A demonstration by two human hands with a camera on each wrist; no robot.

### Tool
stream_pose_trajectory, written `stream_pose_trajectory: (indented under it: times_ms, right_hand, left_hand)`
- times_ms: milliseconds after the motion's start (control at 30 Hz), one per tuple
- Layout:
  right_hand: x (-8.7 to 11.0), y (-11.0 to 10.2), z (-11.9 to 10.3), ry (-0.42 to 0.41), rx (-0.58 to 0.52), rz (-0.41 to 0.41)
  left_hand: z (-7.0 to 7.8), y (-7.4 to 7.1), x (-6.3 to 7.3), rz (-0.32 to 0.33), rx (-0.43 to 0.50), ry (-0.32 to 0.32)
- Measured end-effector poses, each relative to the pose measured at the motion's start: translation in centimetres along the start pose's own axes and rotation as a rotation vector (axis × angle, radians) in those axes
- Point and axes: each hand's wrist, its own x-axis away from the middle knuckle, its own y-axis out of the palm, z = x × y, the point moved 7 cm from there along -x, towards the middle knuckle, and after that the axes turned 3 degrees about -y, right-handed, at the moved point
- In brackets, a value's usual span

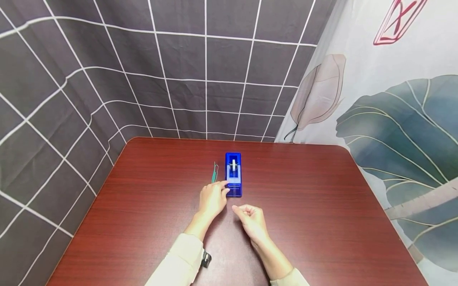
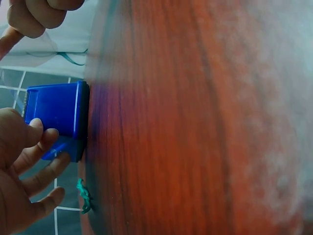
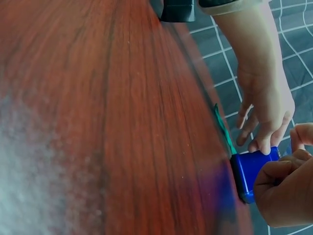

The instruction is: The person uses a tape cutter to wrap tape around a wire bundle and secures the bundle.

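Observation:
A blue tape dispenser [image 1: 234, 191] with a small pale roll [image 1: 233, 165] in its well stands on the table. My left hand [image 1: 212, 198] reaches its left side, thumb and forefinger against the near part of the body; the left wrist view shows the other fingers [image 2: 46, 176] loosely bent, off it. Just in front of the dispenser, my right hand [image 1: 253, 222] hovers with curled fingers, its thumb close to the forefinger. Whether anything thin is between them cannot be made out. In the right wrist view, that hand [image 3: 288, 188] partly covers the dispenser [image 3: 249, 169].
A looped green cord or wire [image 1: 214, 173] lies left of the dispenser, beyond the left hand. The reddish-brown wooden table [image 1: 315, 206] meets a dark grid-patterned curtain [image 1: 186, 95] at the back. On the right hangs a white curtain with leaf prints [image 1: 397, 131].

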Motion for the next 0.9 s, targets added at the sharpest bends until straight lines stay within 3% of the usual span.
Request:
stream_pose_trajectory:
  times_ms: [900]
  right_hand:
    - [0.68, -0.05, -0.13, 0.015, -0.011, -0.001]
  left_hand:
    - [-0.05, 0.0, 0.09, -0.017, 0.006, -0.017]
